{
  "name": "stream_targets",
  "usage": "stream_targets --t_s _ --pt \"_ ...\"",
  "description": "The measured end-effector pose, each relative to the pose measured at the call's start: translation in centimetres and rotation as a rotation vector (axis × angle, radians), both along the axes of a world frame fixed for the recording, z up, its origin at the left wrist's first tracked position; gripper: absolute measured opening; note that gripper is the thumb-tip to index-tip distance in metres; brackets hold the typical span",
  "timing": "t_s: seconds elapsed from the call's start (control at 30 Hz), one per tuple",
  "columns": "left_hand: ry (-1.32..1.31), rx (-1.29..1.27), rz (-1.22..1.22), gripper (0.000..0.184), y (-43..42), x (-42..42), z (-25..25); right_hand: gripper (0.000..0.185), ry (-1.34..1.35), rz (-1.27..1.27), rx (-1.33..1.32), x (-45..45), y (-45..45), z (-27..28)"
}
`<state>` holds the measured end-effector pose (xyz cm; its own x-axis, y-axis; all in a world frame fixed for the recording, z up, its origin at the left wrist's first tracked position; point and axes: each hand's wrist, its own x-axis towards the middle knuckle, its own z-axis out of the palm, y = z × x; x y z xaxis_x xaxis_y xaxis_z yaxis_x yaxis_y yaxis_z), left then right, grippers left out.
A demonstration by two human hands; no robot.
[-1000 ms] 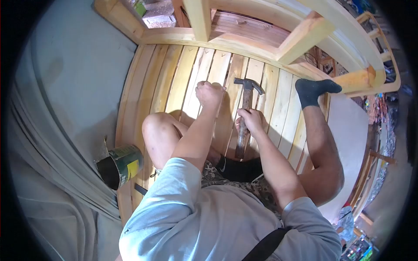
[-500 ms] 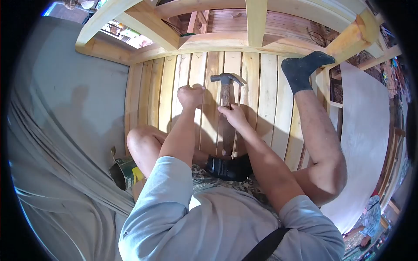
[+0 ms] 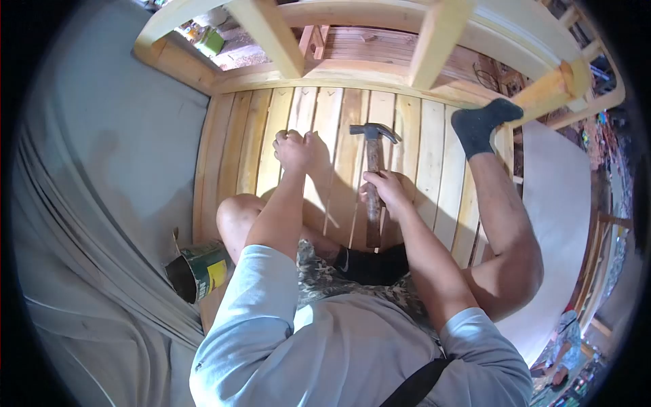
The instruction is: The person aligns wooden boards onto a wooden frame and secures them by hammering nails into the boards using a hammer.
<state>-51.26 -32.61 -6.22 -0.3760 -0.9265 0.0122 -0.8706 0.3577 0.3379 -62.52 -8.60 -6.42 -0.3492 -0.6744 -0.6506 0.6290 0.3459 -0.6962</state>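
Observation:
My right hand (image 3: 385, 191) grips the wooden handle of a claw hammer (image 3: 374, 152) partway along. The dark hammer head points away from me, over the pale slats, and the handle end reaches back towards my lap. To the left, my left hand (image 3: 293, 150) is closed, with its fingers curled in just above the wooden slats (image 3: 327, 125). Whatever those fingers hold, if anything, is too small or hidden to make out. A shadow of the hand falls on the slats beside it.
Wooden rails and posts (image 3: 291, 41) frame the far side. An open green and yellow box (image 3: 203, 271) lies by my left knee. Grey cloth (image 3: 88, 224) covers the left side. A pale panel (image 3: 556, 203) stands at right, with a person (image 3: 566, 339) beyond.
The view has shifted, so the slats and frame appear slightly right and lower. My left hand has turned slightly, fingers still curled. The hammer stays in my right hand.

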Motion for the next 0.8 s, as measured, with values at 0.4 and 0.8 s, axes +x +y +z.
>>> stream_targets --t_s 0.4,0.8 --pt "0.098 0.051 0.04 0.06 -0.9 1.7 -1.0 0.041 0.59 0.336 0.452 -0.5 -2.0 2.1" --pt "0.15 0.063 0.111 0.054 -0.6 0.8 -1.3 0.077 1.488 0.481 0.269 7.0 -10.6 0.6"
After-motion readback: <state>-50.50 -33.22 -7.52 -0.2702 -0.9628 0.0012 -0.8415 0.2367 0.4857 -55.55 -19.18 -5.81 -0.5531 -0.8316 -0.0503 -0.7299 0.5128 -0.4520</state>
